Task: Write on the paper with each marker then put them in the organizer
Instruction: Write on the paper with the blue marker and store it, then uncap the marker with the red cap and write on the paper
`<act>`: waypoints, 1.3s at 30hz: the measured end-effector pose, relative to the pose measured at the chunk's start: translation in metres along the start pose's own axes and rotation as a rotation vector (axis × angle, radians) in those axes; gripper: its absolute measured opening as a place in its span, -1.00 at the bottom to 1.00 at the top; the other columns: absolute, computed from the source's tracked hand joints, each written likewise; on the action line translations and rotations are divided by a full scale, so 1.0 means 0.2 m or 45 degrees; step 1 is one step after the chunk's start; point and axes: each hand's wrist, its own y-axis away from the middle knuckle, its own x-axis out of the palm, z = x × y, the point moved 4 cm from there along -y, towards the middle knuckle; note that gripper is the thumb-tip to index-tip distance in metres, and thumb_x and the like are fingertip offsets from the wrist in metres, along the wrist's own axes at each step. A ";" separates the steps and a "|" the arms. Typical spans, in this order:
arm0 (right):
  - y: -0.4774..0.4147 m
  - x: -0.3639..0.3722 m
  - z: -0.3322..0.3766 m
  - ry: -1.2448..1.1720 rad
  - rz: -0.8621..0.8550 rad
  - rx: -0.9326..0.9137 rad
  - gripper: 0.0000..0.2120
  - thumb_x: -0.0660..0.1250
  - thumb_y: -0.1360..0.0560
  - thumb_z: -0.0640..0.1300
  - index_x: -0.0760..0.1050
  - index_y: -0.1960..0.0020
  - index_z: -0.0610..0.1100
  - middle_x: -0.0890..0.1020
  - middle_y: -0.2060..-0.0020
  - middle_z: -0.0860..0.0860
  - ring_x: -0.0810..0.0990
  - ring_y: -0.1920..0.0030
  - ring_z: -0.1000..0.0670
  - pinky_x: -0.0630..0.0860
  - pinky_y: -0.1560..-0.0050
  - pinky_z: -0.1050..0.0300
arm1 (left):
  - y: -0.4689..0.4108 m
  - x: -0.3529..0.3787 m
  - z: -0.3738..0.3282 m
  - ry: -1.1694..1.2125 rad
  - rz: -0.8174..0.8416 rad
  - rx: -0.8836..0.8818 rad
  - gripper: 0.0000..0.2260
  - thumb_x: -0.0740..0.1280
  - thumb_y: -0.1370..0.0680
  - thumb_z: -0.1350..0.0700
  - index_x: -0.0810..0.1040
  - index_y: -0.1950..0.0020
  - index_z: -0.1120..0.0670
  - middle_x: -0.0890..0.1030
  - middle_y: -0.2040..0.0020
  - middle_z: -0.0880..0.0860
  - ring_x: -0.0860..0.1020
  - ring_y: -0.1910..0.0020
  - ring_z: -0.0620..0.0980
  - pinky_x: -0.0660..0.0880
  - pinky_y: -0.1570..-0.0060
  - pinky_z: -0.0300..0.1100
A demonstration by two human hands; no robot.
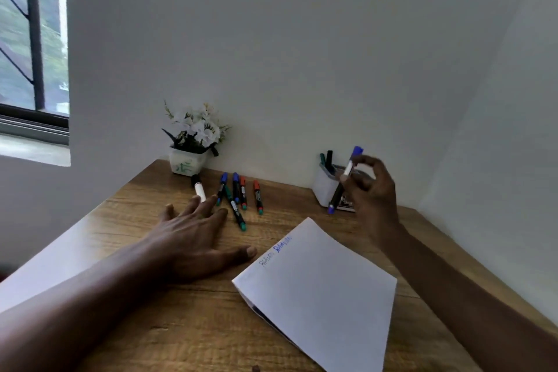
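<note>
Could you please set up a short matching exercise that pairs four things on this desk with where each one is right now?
Things:
1. blue marker
2. paper
3. flower pot
4. left hand

Places:
A. flat on the desk, fingers spread beside the loose markers
B. back corner, against the wall
C. held in the right hand by the organizer
D. lying near the front of the desk, with writing at its top edge

Pairs: 1-C, 2-D, 3-B, 4-A

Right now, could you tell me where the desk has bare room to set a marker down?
Bare wood lies between the loose markers and the white organizer, and along the near edge between the left hand and the paper. It is crowded by the flower pot and around the right hand holding the blue marker.
</note>
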 end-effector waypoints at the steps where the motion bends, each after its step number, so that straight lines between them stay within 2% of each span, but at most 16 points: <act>1: -0.07 -0.01 0.02 0.046 -0.068 -0.013 -0.59 0.48 -0.49 -0.27 0.50 -0.22 0.10 0.74 0.12 -0.12 0.72 0.15 -0.08 0.65 0.11 -0.09 | -0.01 0.00 0.01 0.002 -0.002 0.003 0.21 -0.18 -0.12 -0.73 -0.11 -0.65 -0.11 -0.23 -0.64 -0.04 -0.19 -0.63 0.02 -0.13 -0.55 0.27; 4: -0.29 -0.04 0.07 0.233 -0.214 -0.114 -0.38 0.46 -0.49 -0.21 0.33 -0.40 0.23 0.69 0.26 -0.01 0.66 0.29 0.07 0.59 0.23 0.17 | -0.03 -0.01 0.02 0.033 -0.020 0.020 0.20 -0.15 -0.13 -0.73 -0.07 -0.65 -0.11 -0.18 -0.66 -0.05 -0.16 -0.63 0.01 -0.12 -0.55 0.28; 7: -0.45 -0.01 0.09 0.406 -0.276 -0.244 -0.29 0.42 -0.51 -0.25 0.22 -0.53 0.14 0.62 0.31 0.08 0.59 0.34 0.26 0.45 0.28 0.49 | -0.05 -0.01 0.03 0.062 -0.019 0.035 0.30 -0.23 0.01 -0.74 -0.05 -0.65 -0.14 -0.13 -0.66 -0.05 -0.11 -0.64 0.01 -0.11 -0.54 0.29; 10: -0.53 0.05 0.03 0.569 -0.223 -0.279 -0.33 0.37 -0.53 -0.30 0.25 -0.52 0.11 0.60 0.31 0.08 0.58 0.30 0.21 0.46 0.27 0.43 | -0.05 -0.01 0.02 0.054 -0.050 0.031 0.20 -0.17 -0.09 -0.72 -0.08 -0.65 -0.15 -0.13 -0.66 -0.08 -0.09 -0.63 0.01 -0.10 -0.54 0.28; 13: -0.57 0.10 -0.07 0.698 -0.148 -0.261 -0.33 0.36 -0.51 -0.32 0.26 -0.51 0.10 0.64 0.21 -0.03 0.63 0.25 0.01 0.57 0.15 0.14 | -0.05 0.00 0.01 0.043 -0.047 0.032 0.12 -0.10 -0.18 -0.68 -0.10 -0.65 -0.15 -0.15 -0.66 -0.07 -0.10 -0.63 0.02 -0.11 -0.54 0.27; 15: -0.58 0.13 -0.12 0.781 -0.108 -0.222 -0.32 0.38 -0.47 -0.32 0.28 -0.50 0.06 0.65 0.13 -0.09 0.64 0.17 -0.09 0.59 0.07 0.04 | -0.06 -0.01 0.01 0.059 -0.048 0.037 0.12 -0.09 -0.19 -0.68 -0.11 -0.65 -0.15 -0.16 -0.65 -0.08 -0.12 -0.63 0.02 -0.12 -0.54 0.27; 17: -0.59 0.16 -0.17 0.868 -0.038 -0.174 -0.34 0.39 -0.44 -0.30 0.34 -0.49 0.00 0.67 0.07 -0.12 0.65 0.09 -0.13 0.57 0.00 0.04 | -0.05 -0.01 0.01 0.062 -0.042 0.041 0.10 -0.08 -0.21 -0.67 -0.11 -0.65 -0.14 -0.17 -0.65 -0.08 -0.14 -0.63 0.01 -0.13 -0.55 0.27; 20: -0.60 0.20 -0.25 0.989 0.041 -0.082 -0.50 0.36 -0.48 -0.23 0.50 -0.42 -0.10 0.67 -0.17 -0.16 0.64 -0.15 -0.15 0.49 -0.13 0.16 | -0.06 -0.01 0.01 0.057 -0.034 0.046 0.06 -0.04 -0.27 -0.66 -0.12 -0.64 -0.14 -0.18 -0.65 -0.07 -0.16 -0.63 0.01 -0.14 -0.55 0.28; 23: -0.60 0.22 -0.31 1.066 0.112 0.024 -0.46 0.29 -0.48 -0.15 0.45 -0.47 -0.04 0.63 -0.22 -0.20 0.60 -0.19 -0.22 0.50 -0.31 -0.06 | -0.07 -0.01 0.01 0.046 -0.039 0.056 0.04 -0.02 -0.30 -0.66 -0.11 -0.64 -0.14 -0.17 -0.66 -0.06 -0.16 -0.63 0.01 -0.13 -0.54 0.29; 25: -0.61 0.21 -0.33 1.091 0.130 0.076 -0.37 0.23 -0.41 -0.04 0.39 -0.50 0.03 0.63 -0.15 -0.22 0.60 -0.16 -0.25 0.51 -0.27 -0.15 | -0.07 -0.01 0.01 0.042 -0.042 0.055 0.03 -0.02 -0.31 -0.66 -0.10 -0.65 -0.14 -0.17 -0.66 -0.07 -0.15 -0.63 0.02 -0.13 -0.54 0.29; 27: -0.58 0.21 -0.31 1.112 0.059 0.066 -0.35 0.27 -0.42 -0.03 0.34 -0.52 0.03 0.57 -0.21 -0.22 0.53 -0.24 -0.25 0.50 -0.27 -0.18 | -0.07 -0.01 0.01 0.041 -0.049 0.056 0.03 -0.02 -0.30 -0.66 -0.09 -0.64 -0.14 -0.17 -0.66 -0.07 -0.15 -0.63 0.02 -0.12 -0.54 0.30; 29: -0.53 0.22 -0.22 1.175 -0.101 -0.104 -0.44 0.31 -0.49 -0.10 0.35 -0.49 -0.01 0.53 -0.24 -0.17 0.47 -0.28 -0.21 0.44 -0.25 -0.16 | -0.07 0.00 0.02 0.048 -0.052 0.057 0.04 -0.02 -0.30 -0.66 -0.09 -0.64 -0.15 -0.16 -0.66 -0.07 -0.15 -0.63 0.02 -0.13 -0.53 0.31; 31: -0.44 0.25 -0.10 1.163 -0.186 -0.404 -0.54 0.31 -0.48 -0.15 0.43 -0.38 -0.02 0.56 -0.13 -0.09 0.49 -0.20 -0.15 0.43 -0.18 -0.12 | -0.08 0.00 0.02 0.056 -0.053 0.058 0.03 -0.01 -0.30 -0.66 -0.08 -0.64 -0.15 -0.15 -0.66 -0.07 -0.14 -0.63 0.03 -0.14 -0.53 0.32; 34: -0.29 0.35 -0.01 0.902 -0.029 -0.647 -0.71 0.31 -0.47 -0.20 0.56 -0.18 -0.03 0.58 0.07 0.01 0.56 0.02 -0.02 0.52 -0.02 0.00 | -0.07 -0.01 0.01 0.058 -0.046 0.059 0.02 0.01 -0.32 -0.65 -0.07 -0.64 -0.15 -0.14 -0.66 -0.05 -0.14 -0.63 0.05 -0.15 -0.52 0.33; 36: -0.19 0.44 -0.01 0.809 0.169 -0.517 -0.81 0.35 -0.50 -0.20 0.62 -0.08 -0.05 0.63 0.13 0.02 0.59 0.13 0.06 0.55 0.09 0.14 | -0.07 -0.02 0.01 0.056 -0.043 0.056 0.01 0.02 -0.33 -0.64 -0.07 -0.65 -0.15 -0.14 -0.66 -0.04 -0.15 -0.63 0.06 -0.15 -0.52 0.33; 39: -0.08 0.59 -0.08 0.826 0.472 -0.186 -0.84 0.41 -0.49 -0.15 0.64 -0.07 -0.05 0.68 0.16 0.06 0.63 0.17 0.12 0.58 0.12 0.18 | -0.07 -0.01 0.01 0.057 -0.044 0.050 0.01 0.03 -0.33 -0.64 -0.07 -0.65 -0.14 -0.13 -0.66 -0.03 -0.15 -0.63 0.06 -0.16 -0.53 0.33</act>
